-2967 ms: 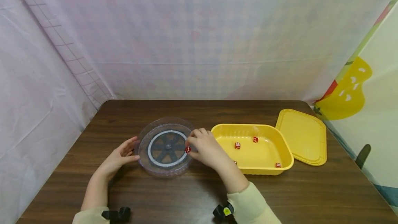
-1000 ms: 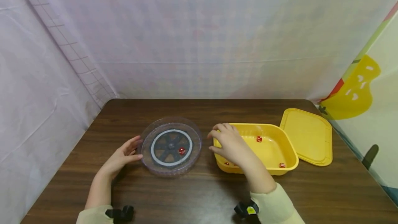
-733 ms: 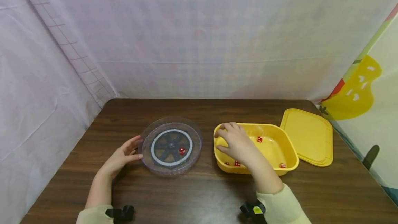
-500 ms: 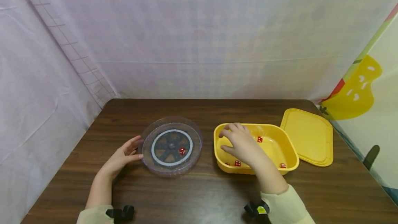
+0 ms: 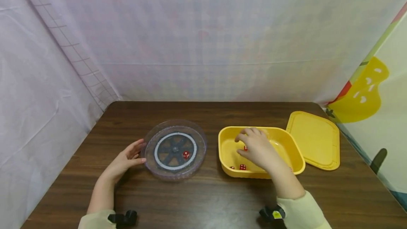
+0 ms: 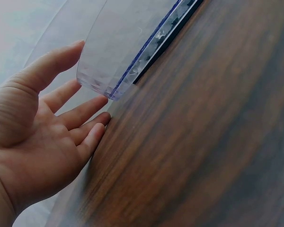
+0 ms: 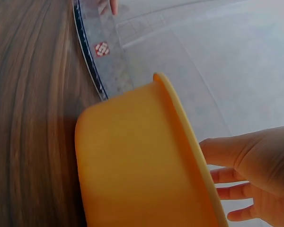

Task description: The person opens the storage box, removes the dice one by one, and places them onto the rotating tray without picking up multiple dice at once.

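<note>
My left hand is at the left side of a clear round dish, its thumb and fingertips at the wall with relaxed fingers. In the left wrist view the left hand is spread beside the clear wall. One red die lies inside the dish, above a grey spoked base. My right hand hovers over a yellow tub, fingers bent and apart. Below its fingertips a red die shows on the tub's floor; no die is seen gripped. Behind the tub rim, the right hand is partly hidden.
Near the tub's front wall lie more red dice, one partly covered by my right forearm. A yellow lid lies right of the tub, close behind its corner. Everything stands on a dark wooden table with cloth hanging behind.
My right hand let a die go in the clear dish, then moved right over the yellow tub. It now covers the die at the back and uncovers another. The left hand stays at the dish.
</note>
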Tool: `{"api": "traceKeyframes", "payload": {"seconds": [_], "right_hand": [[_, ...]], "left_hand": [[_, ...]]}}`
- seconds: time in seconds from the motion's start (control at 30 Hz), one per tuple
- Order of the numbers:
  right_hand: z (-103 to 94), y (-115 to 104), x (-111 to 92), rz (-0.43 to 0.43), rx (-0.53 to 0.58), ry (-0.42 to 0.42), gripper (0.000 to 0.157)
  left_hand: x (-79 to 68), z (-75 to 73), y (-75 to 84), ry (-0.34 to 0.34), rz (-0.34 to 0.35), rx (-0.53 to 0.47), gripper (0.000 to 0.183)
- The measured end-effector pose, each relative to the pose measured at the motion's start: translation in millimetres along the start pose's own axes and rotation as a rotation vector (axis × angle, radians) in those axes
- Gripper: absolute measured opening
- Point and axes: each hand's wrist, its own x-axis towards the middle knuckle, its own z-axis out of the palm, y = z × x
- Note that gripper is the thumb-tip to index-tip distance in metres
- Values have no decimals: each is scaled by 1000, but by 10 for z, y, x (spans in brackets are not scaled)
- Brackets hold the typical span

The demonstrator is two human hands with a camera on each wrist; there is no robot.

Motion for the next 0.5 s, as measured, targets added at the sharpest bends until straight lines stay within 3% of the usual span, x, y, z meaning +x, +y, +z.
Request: {"api": "traceKeyframes", "payload": {"seconds": [0.5], "right_hand": [[77, 263, -52, 62, -7, -49, 24]], "left_hand": [[5, -5, -11, 0, 0, 6, 76]]}}
